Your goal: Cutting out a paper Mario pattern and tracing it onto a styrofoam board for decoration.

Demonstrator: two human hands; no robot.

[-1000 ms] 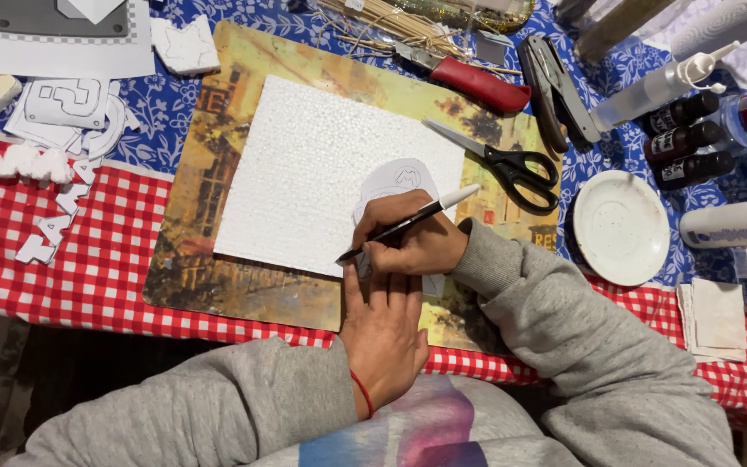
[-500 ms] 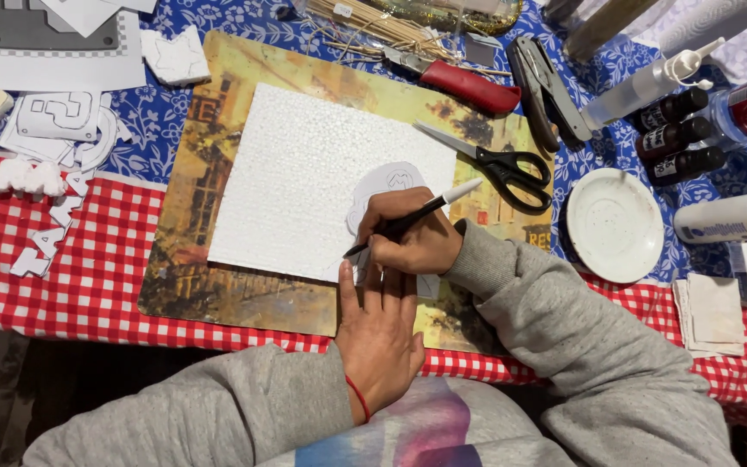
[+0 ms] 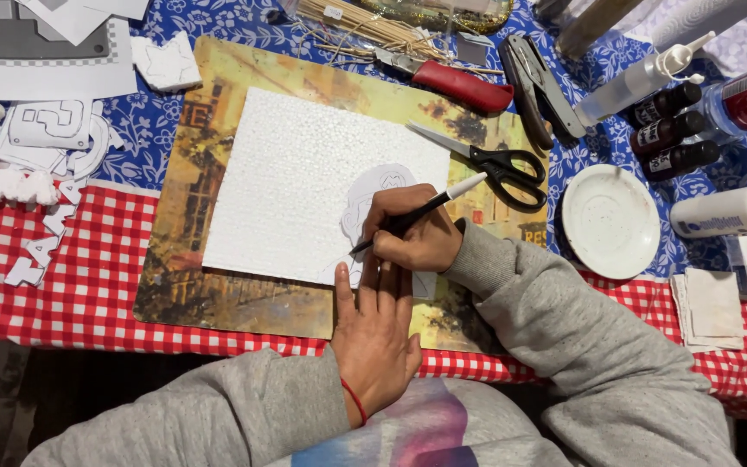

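A white foam sheet [image 3: 304,182] lies on a picture placemat [image 3: 192,285]. A white paper cut-out [image 3: 373,186] rests on the sheet's right part. My right hand [image 3: 417,233] grips a black pen with a white cap [image 3: 425,207], tip down at the cut-out's lower left edge. My left hand [image 3: 378,333] lies flat with fingers spread, pressing the lower edge of the sheet and cut-out just below my right hand. A red string circles my left wrist.
Black-handled scissors [image 3: 494,164] lie right of the sheet. A white dish [image 3: 611,220], dark small bottles [image 3: 672,134], glue bottles [image 3: 728,212], a red-handled knife [image 3: 456,82], a punch tool [image 3: 538,86] and skewers [image 3: 365,26] sit beyond. Foam cut-outs [image 3: 36,186] lie at the left.
The view has shifted slightly. My right hand and pen stay at the cut-out's edge with only small movement; my left hand stays pressed flat.
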